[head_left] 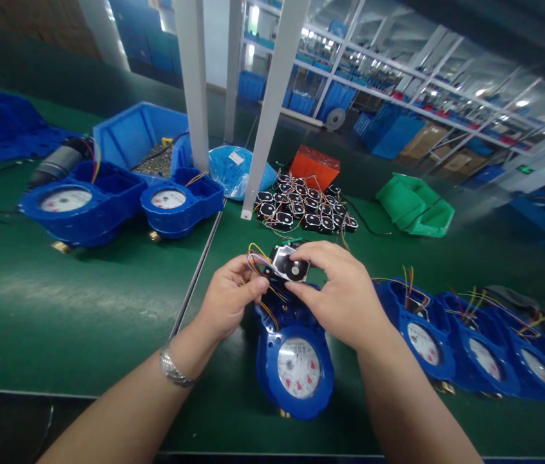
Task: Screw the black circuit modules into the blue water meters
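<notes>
A small black motor unit (pixel 290 263) with coloured wires is held above a blue water meter (pixel 263 361). My right hand (pixel 343 290) grips the unit, with the thumb at its lower edge and a finger across its top. The fingers of my left hand (pixel 231 293) are closed around the wires (pixel 259 261) at the unit's left side. Below, the meter lies with its white dial facing up and its housing open at the far end. More wires come out of that housing near my left thumb. The housing's inside is partly hidden by my hands.
Several similar motor units (pixel 311 209) lie in a pile beyond my hands, before an orange box (pixel 315 167). Blue meters (pixel 427 341) stand at right, others (pixel 169 200) at left. A blue bin (pixel 122 138), green bin (pixel 415 203) and white post (pixel 272 109) stand farther back.
</notes>
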Demonstrator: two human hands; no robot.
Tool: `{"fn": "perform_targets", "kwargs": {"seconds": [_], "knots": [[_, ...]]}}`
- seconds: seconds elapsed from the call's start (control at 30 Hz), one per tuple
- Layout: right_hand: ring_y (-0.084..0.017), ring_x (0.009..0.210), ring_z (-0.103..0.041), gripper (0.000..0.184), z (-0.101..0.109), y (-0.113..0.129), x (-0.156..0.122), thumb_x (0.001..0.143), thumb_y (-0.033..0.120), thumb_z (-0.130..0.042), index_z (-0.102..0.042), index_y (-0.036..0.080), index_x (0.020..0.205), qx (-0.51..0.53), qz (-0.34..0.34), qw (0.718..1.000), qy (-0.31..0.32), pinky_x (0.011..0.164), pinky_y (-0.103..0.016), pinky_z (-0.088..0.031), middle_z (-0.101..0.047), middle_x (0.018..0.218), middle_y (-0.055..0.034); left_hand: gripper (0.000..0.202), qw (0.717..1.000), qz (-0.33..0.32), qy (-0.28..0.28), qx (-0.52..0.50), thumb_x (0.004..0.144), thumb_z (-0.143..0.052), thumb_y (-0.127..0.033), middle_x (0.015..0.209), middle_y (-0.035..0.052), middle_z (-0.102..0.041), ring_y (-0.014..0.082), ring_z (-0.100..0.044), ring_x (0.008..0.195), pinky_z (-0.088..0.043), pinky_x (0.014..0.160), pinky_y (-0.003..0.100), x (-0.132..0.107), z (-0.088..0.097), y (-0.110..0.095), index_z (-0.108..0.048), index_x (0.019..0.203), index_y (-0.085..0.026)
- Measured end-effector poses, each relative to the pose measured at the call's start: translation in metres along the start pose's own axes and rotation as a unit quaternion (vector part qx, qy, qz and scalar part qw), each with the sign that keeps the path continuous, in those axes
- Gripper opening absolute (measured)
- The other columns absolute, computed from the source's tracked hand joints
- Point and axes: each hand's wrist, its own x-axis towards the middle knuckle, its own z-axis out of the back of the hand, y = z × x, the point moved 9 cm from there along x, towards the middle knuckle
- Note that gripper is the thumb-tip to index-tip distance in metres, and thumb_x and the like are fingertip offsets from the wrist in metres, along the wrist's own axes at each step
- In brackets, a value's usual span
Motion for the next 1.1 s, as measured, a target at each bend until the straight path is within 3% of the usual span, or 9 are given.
{"fn": "perform_targets", "kwargs": {"seconds": [0.13,0.23,0.3,0.37,0.43,0.47,0.73,0.9,1.1], "knots": [[-0.011,0.091,-0.051,0.028,0.01,-0.004,-0.01,0.064,0.016,-0.067,-0.056,0.02,0.089,0.029,-0.003,1.0,-0.01,0.082,-0.025,-0.042,-0.055,0.098,0.0011,0.025,1.0,-0.002,-0.009,0.013,0.062,-0.071,-0.034,0.055,-0.0021,-0.054,0.0021,-0.035,0.036,-0.027,0.035,0.015,-0.003,0.005,-0.002,-0.058,0.067,-0.014],[-0.009,0.094,-0.051,0.032,0.012,-0.012,-0.021,0.062,0.014,-0.068,-0.056,0.021,0.091,0.053,-0.014,0.998,0.016,0.086,-0.021,-0.041,-0.055,0.1,0.003,0.017,0.989,-0.074,-0.037,0.125,0.069,-0.066,-0.031,0.053,-0.0024,-0.054,0.0042,-0.039,0.037,-0.029,0.034,0.015,-0.009,0.008,-0.016,-0.059,0.07,-0.015],[-0.008,0.096,-0.051,0.033,0.007,-0.019,-0.028,0.062,0.014,-0.069,-0.058,0.023,0.091,0.062,-0.027,0.997,0.047,0.087,-0.019,-0.041,-0.054,0.101,0.0046,0.008,0.947,-0.183,-0.064,0.257,0.073,-0.062,-0.023,0.056,-0.0015,-0.055,0.0069,-0.046,0.045,-0.038,0.042,0.018,-0.018,0.005,-0.036,-0.06,0.074,-0.016],[-0.007,0.096,-0.051,0.033,0.001,-0.024,-0.035,0.062,0.014,-0.068,-0.058,0.025,0.091,0.071,-0.036,0.994,0.077,0.086,-0.018,-0.042,-0.054,0.101,0.0054,0.004,0.879,-0.296,-0.073,0.366,0.074,-0.059,-0.015,0.063,-0.0002,-0.058,0.0086,-0.051,0.056,-0.043,0.053,0.02,-0.031,-0.006,-0.054,-0.06,0.078,-0.017],[-0.007,0.096,-0.051,0.033,-0.005,-0.028,-0.039,0.063,0.013,-0.067,-0.059,0.026,0.093,0.081,-0.041,0.991,0.1,0.086,-0.018,-0.043,-0.054,0.102,0.0051,0.012,0.826,-0.369,-0.067,0.419,0.074,-0.057,-0.009,0.068,0.0002,-0.059,0.0098,-0.054,0.063,-0.045,0.059,0.021,-0.04,-0.016,-0.062,-0.059,0.081,-0.017],[-0.008,0.095,-0.051,0.033,-0.008,-0.029,-0.04,0.064,0.014,-0.067,-0.06,0.026,0.093,0.086,-0.042,0.989,0.108,0.085,-0.019,-0.043,-0.054,0.102,0.0045,0.014,0.813,-0.388,-0.064,0.429,0.074,-0.056,-0.007,0.07,0.0003,-0.06,0.0104,-0.055,0.066,-0.046,0.062,0.022,-0.043,-0.019,-0.064,-0.058,0.083,-0.018],[-0.011,0.098,-0.051,0.034,-0.024,-0.034,-0.045,0.065,0.014,-0.066,-0.06,0.027,0.097,0.075,-0.05,0.982,0.163,0.089,-0.026,-0.043,-0.053,0.106,0.0016,0.019,0.816,-0.388,-0.026,0.427,0.077,-0.052,-0.006,0.083,0.0027,-0.065,0.0132,-0.059,0.076,-0.048,0.07,0.027,-0.041,-0.024,-0.062,-0.056,0.091,-0.018],[-0.01,0.098,-0.05,0.034,-0.02,-0.035,-0.043,0.063,0.011,-0.066,-0.061,0.025,0.094,0.046,-0.046,0.985,0.159,0.088,-0.023,-0.043,-0.053,0.104,0.0018,0.005,0.785,-0.387,-0.046,0.482,0.077,-0.054,-0.013,0.066,0.0003,-0.061,0.0113,-0.056,0.063,-0.046,0.061,0.023,-0.038,-0.026,-0.062,-0.057,0.078,-0.017],[-0.01,0.1,-0.047,0.032,-0.029,-0.032,-0.042,0.067,0.013,-0.064,-0.058,0.026,0.096,0.013,-0.039,0.979,0.202,0.091,-0.027,-0.04,-0.053,0.104,0.0043,0.007,0.783,-0.36,-0.048,0.505,0.073,-0.057,-0.01,0.063,-0.0009,-0.058,0.0101,-0.053,0.058,-0.041,0.054,0.02,-0.034,-0.022,-0.056,-0.057,0.076,-0.016]]}}
